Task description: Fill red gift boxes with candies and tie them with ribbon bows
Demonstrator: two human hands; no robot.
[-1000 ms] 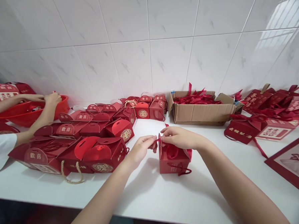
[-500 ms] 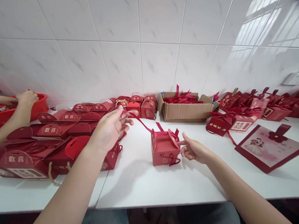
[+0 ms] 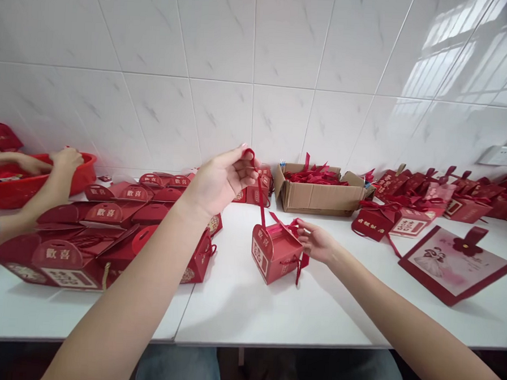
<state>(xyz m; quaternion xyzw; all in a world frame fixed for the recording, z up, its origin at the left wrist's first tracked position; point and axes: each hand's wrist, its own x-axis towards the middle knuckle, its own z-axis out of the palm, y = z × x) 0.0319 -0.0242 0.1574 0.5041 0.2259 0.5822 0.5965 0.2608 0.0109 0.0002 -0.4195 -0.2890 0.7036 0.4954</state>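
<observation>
Bare forearms (image 3: 140, 280) and blue-grey trousers (image 3: 180, 369) are visible.

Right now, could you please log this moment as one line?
left hand: holds up long red fabric ribbon | ribbon: runs down to small red cardboard box | right hand: at box's right side | brown cardboard carton: behind

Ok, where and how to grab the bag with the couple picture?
Likely best pinched by the strap above the flower, coming from above: it pokes past the top edge of the bag, with nothing lying over it.
</observation>
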